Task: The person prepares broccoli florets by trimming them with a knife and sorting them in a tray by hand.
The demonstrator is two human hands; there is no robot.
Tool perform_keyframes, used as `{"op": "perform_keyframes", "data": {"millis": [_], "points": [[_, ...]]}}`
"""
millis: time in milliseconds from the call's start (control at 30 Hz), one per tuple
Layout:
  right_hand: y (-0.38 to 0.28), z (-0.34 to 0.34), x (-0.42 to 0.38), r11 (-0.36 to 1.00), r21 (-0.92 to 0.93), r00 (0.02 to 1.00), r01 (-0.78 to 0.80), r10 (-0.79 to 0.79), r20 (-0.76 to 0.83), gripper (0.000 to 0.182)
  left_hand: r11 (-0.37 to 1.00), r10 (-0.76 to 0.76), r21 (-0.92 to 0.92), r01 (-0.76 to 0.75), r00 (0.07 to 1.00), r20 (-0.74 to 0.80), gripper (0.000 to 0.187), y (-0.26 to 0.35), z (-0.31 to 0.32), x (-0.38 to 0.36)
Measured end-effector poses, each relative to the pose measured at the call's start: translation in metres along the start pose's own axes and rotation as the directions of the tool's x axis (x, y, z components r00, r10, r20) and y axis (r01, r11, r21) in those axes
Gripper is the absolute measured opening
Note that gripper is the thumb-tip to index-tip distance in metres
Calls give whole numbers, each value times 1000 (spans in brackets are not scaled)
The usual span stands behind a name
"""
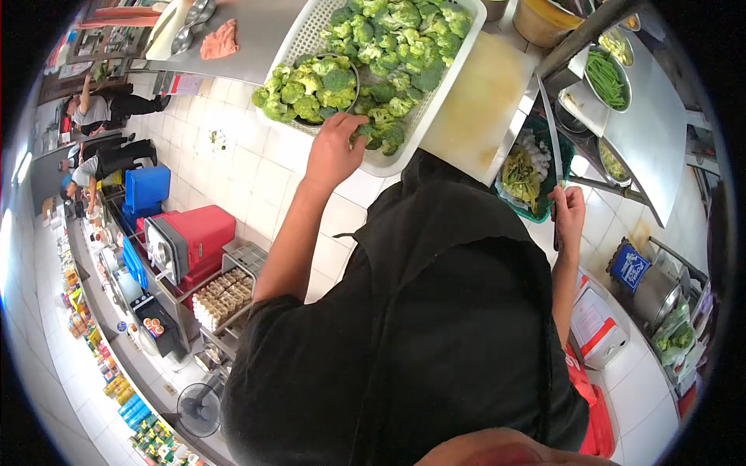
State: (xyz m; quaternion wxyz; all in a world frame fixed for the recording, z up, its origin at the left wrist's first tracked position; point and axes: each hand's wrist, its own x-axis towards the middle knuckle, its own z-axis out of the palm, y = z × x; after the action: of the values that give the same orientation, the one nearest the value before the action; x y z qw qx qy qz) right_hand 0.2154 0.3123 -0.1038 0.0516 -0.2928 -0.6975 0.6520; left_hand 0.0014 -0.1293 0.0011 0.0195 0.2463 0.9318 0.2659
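Observation:
My left hand (336,147) reaches into a white plastic basket (440,115), its fingers curled round a broccoli floret at the near end. Many cut broccoli florets (400,35) fill this basket. A metal bowl (357,81) heaped with more florets sits at the basket's left side, just beyond my fingers. Off to the right, my right hand (569,211) grips a long knife (554,140) by its dark handle, the blade pointing away from me. Between the basket and the knife lies a stained, pale cutting board (475,105).
Below the knife, a green basket (536,211) holds vegetable trimmings. Green beans (606,79) fill a bowl at the right. Raw meat (220,40) and ladles (186,29) lie on the left counter. Egg trays (223,299) and a red cooler (206,233) stand left; people work farther off.

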Motion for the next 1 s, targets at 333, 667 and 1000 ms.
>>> {"op": "perform_keyframes", "data": {"millis": [333, 667, 1000], "points": [[64, -8, 10, 990, -32, 988, -134, 131, -82, 23, 995, 93, -39, -94, 995, -32, 30, -3, 4, 19], [67, 5, 8, 997, -14, 993, -81, 79, -90, 26, 962, 30, 272, -32, 999, 12, 28, -10, 56, 95], [25, 41, -17, 997, 76, 997, -26, 32, -75, 26, 919, -78, 395, 1, 981, 178, 19, -20, 84, 123]]}}
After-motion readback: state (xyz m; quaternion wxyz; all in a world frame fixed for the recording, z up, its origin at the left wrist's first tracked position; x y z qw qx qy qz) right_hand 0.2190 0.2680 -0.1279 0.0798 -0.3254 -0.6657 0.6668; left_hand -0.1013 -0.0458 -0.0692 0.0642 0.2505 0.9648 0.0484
